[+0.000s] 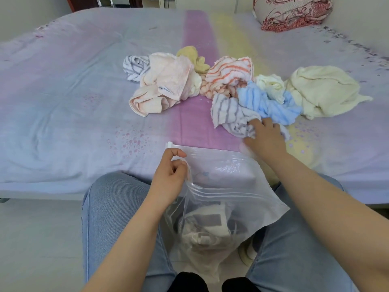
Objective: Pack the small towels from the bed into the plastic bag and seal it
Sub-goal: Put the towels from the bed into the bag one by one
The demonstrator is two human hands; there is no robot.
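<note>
Grey-striped towel (231, 114) under right hand (265, 135), bed-edge.

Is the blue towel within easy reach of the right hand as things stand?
Probably yes. The right hand grips the grey-striped towel, and the blue towel lies right beside its fingers with nothing over it.

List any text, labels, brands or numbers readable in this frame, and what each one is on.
Nothing can be read.
Pink towel: a small white tag with dark marks, too small and blurred to read.
Plastic bag: a faint printed figure and speckled patch, no legible letters.
Bedsheet: dot pattern only, no text.
Pillow: red pattern only, no text.
</note>
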